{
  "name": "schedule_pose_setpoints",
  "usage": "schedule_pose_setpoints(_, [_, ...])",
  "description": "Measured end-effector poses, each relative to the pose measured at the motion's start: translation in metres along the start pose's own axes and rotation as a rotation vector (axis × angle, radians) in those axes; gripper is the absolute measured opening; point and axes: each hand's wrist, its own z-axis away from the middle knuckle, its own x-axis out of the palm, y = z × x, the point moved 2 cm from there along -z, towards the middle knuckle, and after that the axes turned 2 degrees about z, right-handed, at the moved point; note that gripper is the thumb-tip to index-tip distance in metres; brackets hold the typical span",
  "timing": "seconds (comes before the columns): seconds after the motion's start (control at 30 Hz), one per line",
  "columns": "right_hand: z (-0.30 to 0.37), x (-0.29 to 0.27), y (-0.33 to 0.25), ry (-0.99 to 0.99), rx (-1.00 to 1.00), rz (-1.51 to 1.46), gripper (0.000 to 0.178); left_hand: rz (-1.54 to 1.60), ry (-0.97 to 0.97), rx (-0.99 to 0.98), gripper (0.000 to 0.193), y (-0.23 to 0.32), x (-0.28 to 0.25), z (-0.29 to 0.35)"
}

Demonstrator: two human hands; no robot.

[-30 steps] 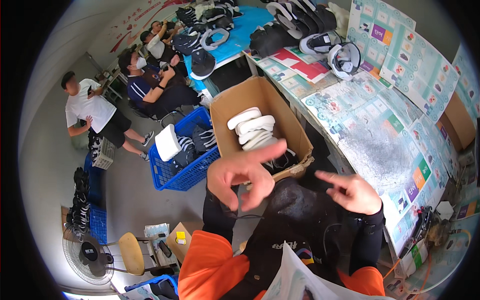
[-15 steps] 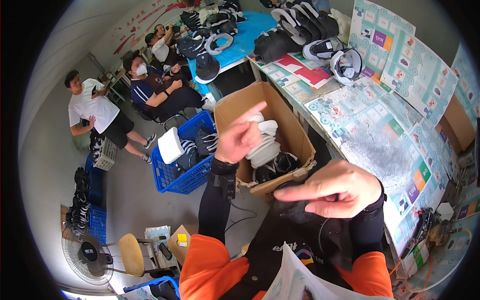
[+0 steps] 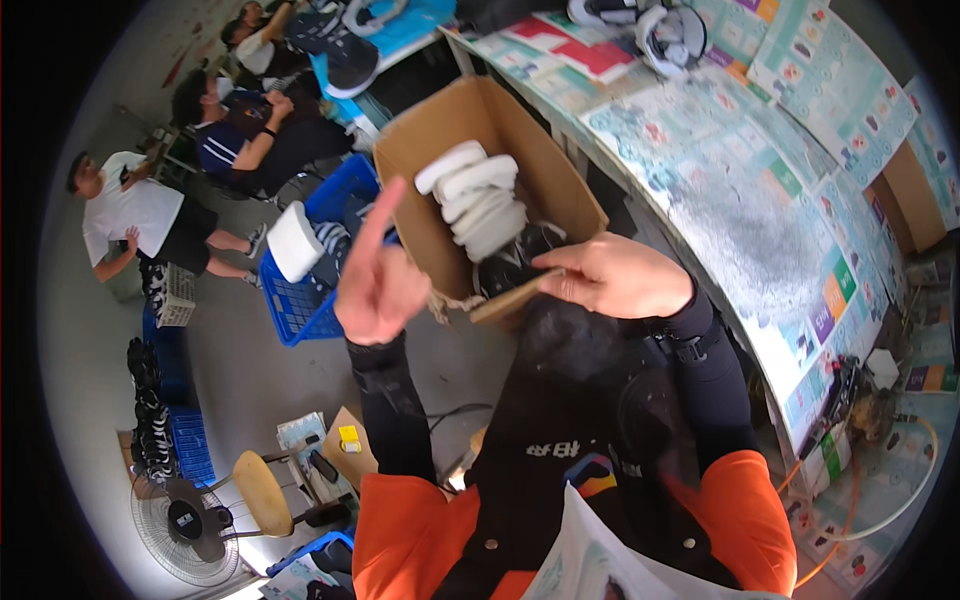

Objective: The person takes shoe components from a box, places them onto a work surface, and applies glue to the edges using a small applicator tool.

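My left hand [image 3: 382,290] is raised beside the left wall of an open cardboard box [image 3: 487,105]. Its index finger points up, the other fingers are curled, and nothing is in it. On the box's near right rim, my right hand [image 3: 628,278] has its thumb and fingers closed over the cardboard edge. Inside the box lies a stack of white, rounded padded pieces [image 3: 478,198]. Black items with pale trim [image 3: 515,262] lie at the box's near end, partly hidden by the rim.
A paper-covered worktable [image 3: 690,130] runs along the right, with a white-and-black rounded item [image 3: 672,40] on it. A blue basket [image 3: 290,305] holds dark items and a white block [image 3: 295,243]. One person [image 3: 135,205] stands left; others sit behind. A fan [image 3: 185,520] stands near-left.
My right hand has moved from pointing in the air onto the box rim. My left hand has shifted left and lower, its finger now pointing more upward. The whole view has tilted down.
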Motion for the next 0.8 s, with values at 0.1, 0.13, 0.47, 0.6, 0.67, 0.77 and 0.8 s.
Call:
schedule_pose_setpoints(0.1, [0.028, 0.007, 0.014, -0.269, 0.138, -0.464, 0.059, -0.099, 0.381, -0.143, 0.057, -0.024, -0.074, -0.009])
schedule_pose_setpoints(0.13, [0.05, 0.008, 0.041, -0.311, 0.11, -0.724, 0.06, -0.155, 0.441, -0.232, 0.052, -0.042, -0.1, -0.009])
schedule_pose_setpoints(0.47, [0.221, 0.003, 0.106, 1.116, 0.594, 0.725, 0.036, -1.251, 0.071, -0.941, 0.044, -0.191, -0.253, -0.002])
schedule_pose_setpoints(0.6, [0.274, 0.016, 0.111, 1.247, 0.772, 0.931, 0.026, -1.378, -0.089, -0.787, 0.047, -0.224, -0.2, -0.086])
schedule_pose_setpoints(0.67, [0.279, 0.022, 0.113, 1.248, 0.814, 0.959, 0.025, -1.355, -0.061, -0.717, 0.042, -0.218, -0.188, -0.113])
schedule_pose_setpoints(0.77, [0.286, 0.03, 0.118, 1.285, 0.815, 0.931, 0.023, -1.4, -0.016, -0.438, 0.033, -0.21, -0.172, -0.159])
schedule_pose_setpoints(0.8, [0.287, 0.032, 0.12, 1.376, 0.745, 0.868, 0.021, -1.416, -0.008, -0.382, 0.033, -0.208, -0.165, -0.178])
